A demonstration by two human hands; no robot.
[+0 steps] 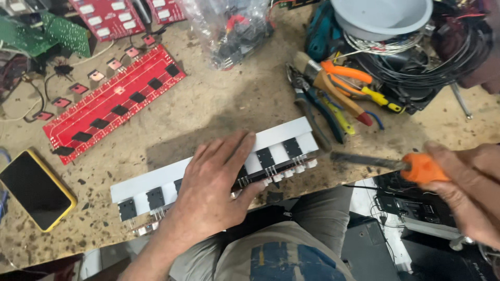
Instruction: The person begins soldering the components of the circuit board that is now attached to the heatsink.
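Left hand nearest camera, flat, fingers spread, pressing white metal bar with black transistors at near edge of surface. Right hand closed around orange-handled screwdriver, tip at bar's right end. Beyond: pliers and cutters, long red circuit board. Far left: phone in yellow case.

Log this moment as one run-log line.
left hand: flat on white heatsink bar | right hand: grips orange-handled screwdriver, tip near bar's end | red circuit board: apart
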